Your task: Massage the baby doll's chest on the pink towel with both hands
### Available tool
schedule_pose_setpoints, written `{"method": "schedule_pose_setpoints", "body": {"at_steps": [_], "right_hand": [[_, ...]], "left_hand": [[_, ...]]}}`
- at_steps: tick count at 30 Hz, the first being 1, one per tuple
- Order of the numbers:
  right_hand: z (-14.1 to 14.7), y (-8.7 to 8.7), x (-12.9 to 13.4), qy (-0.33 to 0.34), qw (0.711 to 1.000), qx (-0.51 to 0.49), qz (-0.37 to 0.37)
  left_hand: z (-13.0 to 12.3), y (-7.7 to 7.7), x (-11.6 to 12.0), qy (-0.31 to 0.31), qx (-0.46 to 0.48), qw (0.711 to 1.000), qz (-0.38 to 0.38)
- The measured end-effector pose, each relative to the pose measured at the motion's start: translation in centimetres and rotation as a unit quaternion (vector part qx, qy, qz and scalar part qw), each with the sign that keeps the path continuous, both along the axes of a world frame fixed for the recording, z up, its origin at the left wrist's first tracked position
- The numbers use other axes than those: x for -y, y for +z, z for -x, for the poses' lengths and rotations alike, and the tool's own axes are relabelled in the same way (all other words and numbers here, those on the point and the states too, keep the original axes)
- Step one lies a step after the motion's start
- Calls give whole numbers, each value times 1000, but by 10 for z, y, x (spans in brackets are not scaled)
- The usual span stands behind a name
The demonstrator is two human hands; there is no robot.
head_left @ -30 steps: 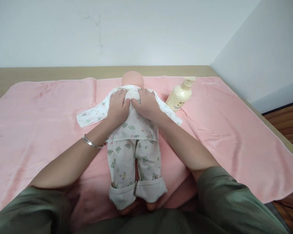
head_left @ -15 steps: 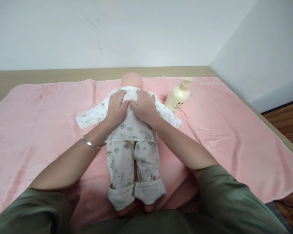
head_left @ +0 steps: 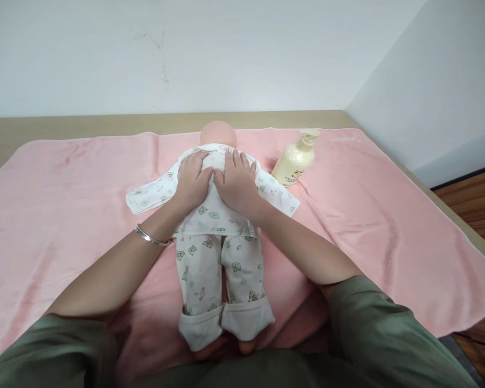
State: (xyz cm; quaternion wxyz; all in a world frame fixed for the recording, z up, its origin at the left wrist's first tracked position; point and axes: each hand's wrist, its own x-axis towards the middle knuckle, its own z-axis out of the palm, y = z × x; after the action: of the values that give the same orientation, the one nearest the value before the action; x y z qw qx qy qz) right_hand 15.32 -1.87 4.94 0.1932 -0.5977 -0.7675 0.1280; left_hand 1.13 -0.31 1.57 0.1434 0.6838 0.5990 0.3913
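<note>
A bald doll (head_left: pixel 218 133) lies on the pink towel with its head away from me and its feet near my body. It wears a white printed top (head_left: pixel 215 215) and matching trousers (head_left: pixel 242 269) with folded cuffs. On the left of its upper body my left hand (head_left: pixel 193 180) lies flat, a silver bangle on that wrist. My right hand (head_left: pixel 237 180) rests flat on the right side, fingers somewhat spread. The two thumbs nearly meet in the middle. Neither hand grips anything.
To the right of the doll, a pale yellow pump bottle (head_left: pixel 294 163) leans beside the sleeve. The pink towel (head_left: pixel 84 215) covers most of the tabletop (head_left: pixel 267 118). White walls (head_left: pixel 242 54) stand behind and at the right.
My right hand's fingers are slightly more spread and the hand has shifted a little on the top. My left hand has hardly moved.
</note>
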Motion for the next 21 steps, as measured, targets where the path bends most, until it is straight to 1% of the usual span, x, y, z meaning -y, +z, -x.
{"method": "schedule_pose_setpoints", "body": {"at_steps": [4,7,9,12,14,17,19,21], "right_hand": [[4,0,9,15,1000,16,7],[2,6,13,29,999,33,18],[-3,13,10,51,997,38,33],[-16,21,-4,89,994,23,53],[-23,22,-17,71,996,12,61],[-25,17,-29,11,998,22,59],[-21,14,-28,-6,998,41,45],[-16,15,-19,-10,998,57,37]], "left_hand": [[3,0,-1,3,-1,1000,10],[6,1,-3,1,-2,1000,13],[7,2,-3,-7,-7,1000,8],[1,5,4,-13,-31,999,-3],[-8,8,14,-6,-62,998,-4],[-23,11,30,-12,-107,994,9],[-26,10,33,-18,-109,994,19],[-22,7,27,-15,-80,997,16]]}}
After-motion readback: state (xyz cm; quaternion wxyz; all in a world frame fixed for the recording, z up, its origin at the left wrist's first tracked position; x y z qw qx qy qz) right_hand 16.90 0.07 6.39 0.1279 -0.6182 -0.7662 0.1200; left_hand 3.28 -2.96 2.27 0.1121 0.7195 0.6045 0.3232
